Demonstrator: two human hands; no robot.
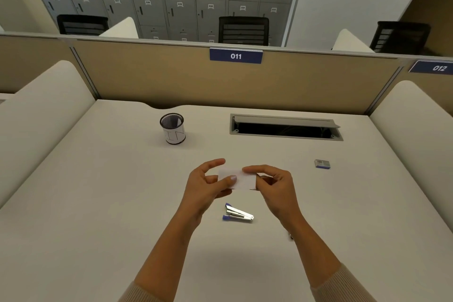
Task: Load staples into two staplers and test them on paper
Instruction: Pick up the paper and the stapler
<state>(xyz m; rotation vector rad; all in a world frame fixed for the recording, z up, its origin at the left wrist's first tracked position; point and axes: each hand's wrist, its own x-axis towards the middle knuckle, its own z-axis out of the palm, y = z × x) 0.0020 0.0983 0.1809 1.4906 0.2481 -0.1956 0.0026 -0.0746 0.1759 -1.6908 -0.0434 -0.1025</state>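
Observation:
A small white slip of paper (241, 179) is held above the desk between both hands. My left hand (207, 184) pinches its left end with thumb and fingers. My right hand (274, 184) pinches its right end. Just below them a small silver stapler with blue ends (237, 213) lies on the desk (98, 203), touched by neither hand. A little staple box (322, 164) sits on the desk to the right. Beside my right forearm a tiny metal object (291, 236) peeks out, too hidden to identify.
A mesh pen cup (172, 128) stands at the back left of the desk. An open cable hatch (285, 127) is set into the desk at the back right. Beige partitions close the desk in behind and on both sides.

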